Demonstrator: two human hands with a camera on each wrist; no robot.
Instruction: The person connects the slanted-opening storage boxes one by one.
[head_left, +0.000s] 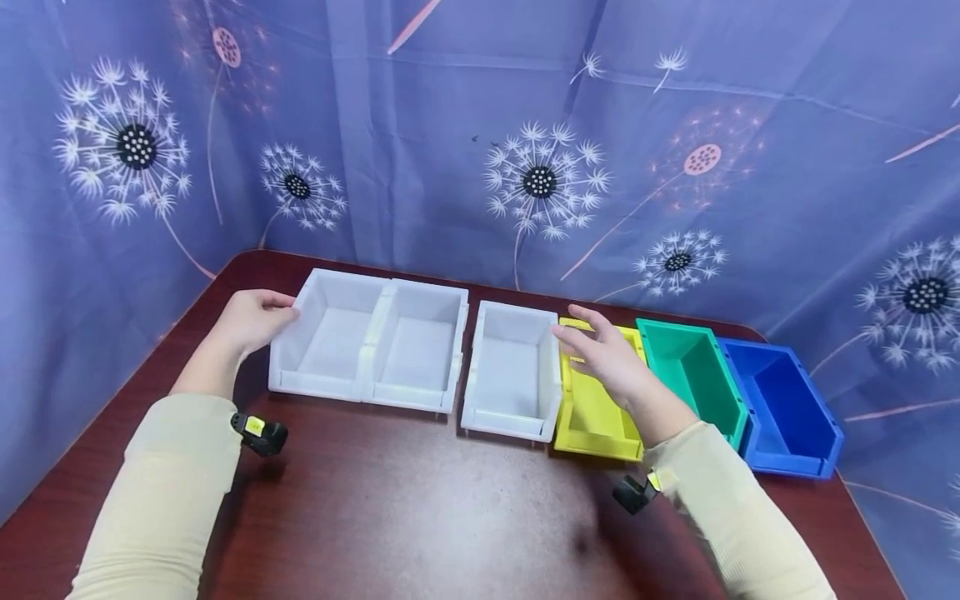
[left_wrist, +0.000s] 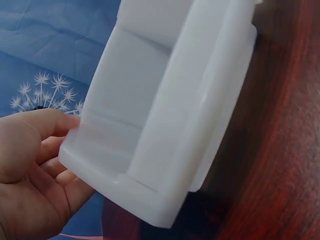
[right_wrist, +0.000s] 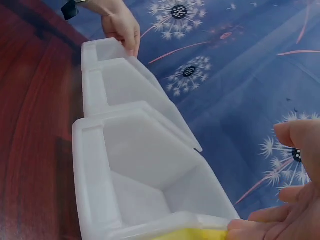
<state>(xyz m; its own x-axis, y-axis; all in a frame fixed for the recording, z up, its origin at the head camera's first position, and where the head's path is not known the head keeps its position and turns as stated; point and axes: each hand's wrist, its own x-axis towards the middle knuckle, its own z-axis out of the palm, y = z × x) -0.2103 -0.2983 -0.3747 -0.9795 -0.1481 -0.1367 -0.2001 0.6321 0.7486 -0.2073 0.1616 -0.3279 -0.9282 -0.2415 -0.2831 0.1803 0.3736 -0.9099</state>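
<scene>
My left hand point(head_left: 251, 323) grips the outer side of the leftmost white bin point(head_left: 333, 390); the left wrist view shows the thumb at its rim and the other fingers partly hidden behind the wall. A second white bin point(head_left: 416, 346) stands right against that one. After a narrow gap comes a third white bin point(head_left: 506, 375). Over the yellow bin point(head_left: 596, 408), my right hand point(head_left: 615, 362) has its fingers spread and loosely extended. In the right wrist view, its lower fingertips touch the rim where the third white bin meets the yellow one.
Beyond the yellow bin, a green bin point(head_left: 686, 358) and a blue bin point(head_left: 783, 408) continue the row to the right. All rest on a dark red-brown table point(head_left: 450, 500). A blue dandelion-print curtain point(head_left: 450, 150) hangs behind the bins.
</scene>
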